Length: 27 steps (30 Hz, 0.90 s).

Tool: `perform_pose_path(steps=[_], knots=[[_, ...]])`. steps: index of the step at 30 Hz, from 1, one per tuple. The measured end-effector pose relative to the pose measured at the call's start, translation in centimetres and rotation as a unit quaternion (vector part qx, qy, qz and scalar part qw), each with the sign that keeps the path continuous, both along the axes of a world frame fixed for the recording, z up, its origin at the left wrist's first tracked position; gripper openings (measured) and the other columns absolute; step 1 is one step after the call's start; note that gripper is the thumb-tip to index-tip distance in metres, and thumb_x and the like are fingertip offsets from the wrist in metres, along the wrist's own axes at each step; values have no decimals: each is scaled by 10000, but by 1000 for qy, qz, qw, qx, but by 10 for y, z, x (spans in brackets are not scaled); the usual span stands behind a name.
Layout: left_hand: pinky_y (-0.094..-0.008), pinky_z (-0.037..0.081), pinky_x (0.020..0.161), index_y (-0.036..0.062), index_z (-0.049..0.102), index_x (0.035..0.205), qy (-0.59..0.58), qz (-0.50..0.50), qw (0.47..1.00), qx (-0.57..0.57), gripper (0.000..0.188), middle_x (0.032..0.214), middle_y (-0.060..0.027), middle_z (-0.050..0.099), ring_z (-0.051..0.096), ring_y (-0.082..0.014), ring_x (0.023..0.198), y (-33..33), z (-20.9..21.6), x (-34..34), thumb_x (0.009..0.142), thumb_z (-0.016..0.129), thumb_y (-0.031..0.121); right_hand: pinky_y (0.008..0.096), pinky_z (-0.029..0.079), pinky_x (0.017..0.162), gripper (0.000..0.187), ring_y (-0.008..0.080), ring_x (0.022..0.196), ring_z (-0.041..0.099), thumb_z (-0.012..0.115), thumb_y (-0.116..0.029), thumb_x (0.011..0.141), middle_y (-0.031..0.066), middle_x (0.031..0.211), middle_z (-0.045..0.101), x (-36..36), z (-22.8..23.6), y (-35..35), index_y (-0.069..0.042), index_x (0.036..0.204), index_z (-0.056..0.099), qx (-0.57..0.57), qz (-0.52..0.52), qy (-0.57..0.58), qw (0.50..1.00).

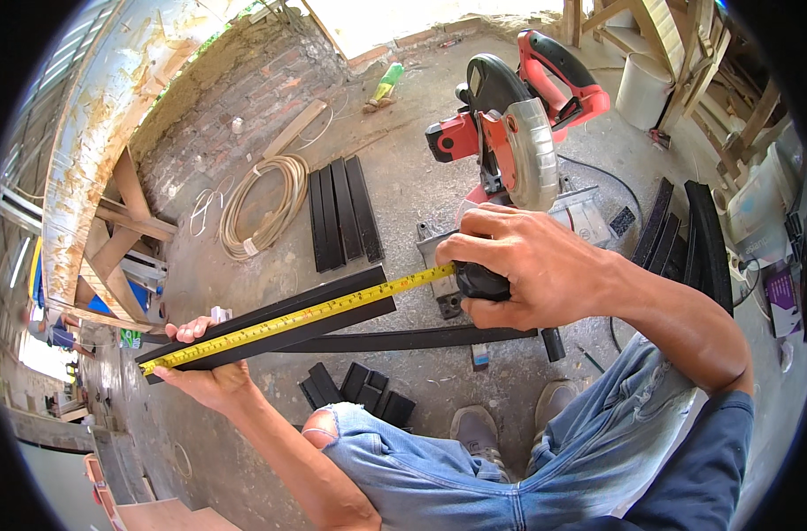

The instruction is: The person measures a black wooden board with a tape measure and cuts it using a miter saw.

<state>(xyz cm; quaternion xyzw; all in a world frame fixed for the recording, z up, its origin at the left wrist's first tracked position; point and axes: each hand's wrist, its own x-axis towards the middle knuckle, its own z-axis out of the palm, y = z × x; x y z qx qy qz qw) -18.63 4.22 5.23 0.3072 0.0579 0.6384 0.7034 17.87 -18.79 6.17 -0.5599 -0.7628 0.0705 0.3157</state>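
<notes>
My left hand [207, 376] grips the far left end of a black channel-shaped bar [350, 311], its thumb pressing the end of a yellow tape measure blade [288, 321] against it. The blade runs along the bar's length and on past its right end. In my right hand [532, 270] is the black tape measure case [481, 281], fingers wrapped round it. Just beyond my right hand stands a red and black miter saw [518, 142] with a clear blade guard; the hand hides part of its base. A long black strip [403, 341] lies below the bar.
Several black bars [343, 212] lie side by side beyond the held one, near a coiled hose [235, 208]. Short black offcuts [355, 389] lie by my left knee. More black pieces [678, 230] and a white bucket [644, 91] are at right. A pencil [589, 358] rests near my shoes.
</notes>
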Motion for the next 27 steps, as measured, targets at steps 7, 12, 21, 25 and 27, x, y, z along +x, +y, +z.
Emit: perform_pose_path(steps=[7, 12, 21, 25, 27], knots=[[-422, 488, 821, -19, 627, 1138, -4, -5, 1000, 3, 786, 844, -101, 566, 527, -270, 836, -1, 3, -2, 1021, 327, 698, 509, 511, 729, 427, 399, 873, 629, 725, -216, 792, 200, 900, 589, -4, -3, 2, 9, 1132, 601, 0, 11, 22, 1000], [-420, 492, 817, -8, 596, 1124, 5, 22, 1000, -2, 686, 829, -104, 562, 534, -266, 832, -2, 1, -1, 1019, 425, 647, 507, 509, 732, 416, 398, 864, 634, 721, -215, 793, 201, 898, 595, -5, -2, 0, 8, 1125, 606, -15, 11, 29, 999], [-451, 475, 827, -65, 552, 1122, -11, 30, 998, 50, 763, 852, -117, 537, 522, -261, 835, 1, 3, 6, 1003, 385, 669, 494, 496, 749, 395, 391, 881, 632, 716, -194, 795, 187, 913, 601, 5, 4, 2, -5, 1124, 605, -37, 16, 39, 998], [-411, 415, 803, -29, 578, 1126, -23, 60, 998, -11, 760, 840, -65, 451, 446, -219, 801, -7, 20, 15, 931, 528, 705, 443, 487, 850, 439, 389, 968, 600, 709, -169, 804, 194, 1037, 606, -7, 3, 15, 1, 1189, 583, -15, 34, 88, 995], [-513, 452, 851, -26, 567, 1155, -31, -8, 999, 34, 838, 936, -152, 517, 480, -293, 867, -7, 27, -4, 886, 545, 767, 406, 461, 934, 510, 369, 1024, 578, 708, -151, 812, 197, 1101, 590, -19, 12, 14, 8, 1273, 561, -49, 23, 105, 993]])
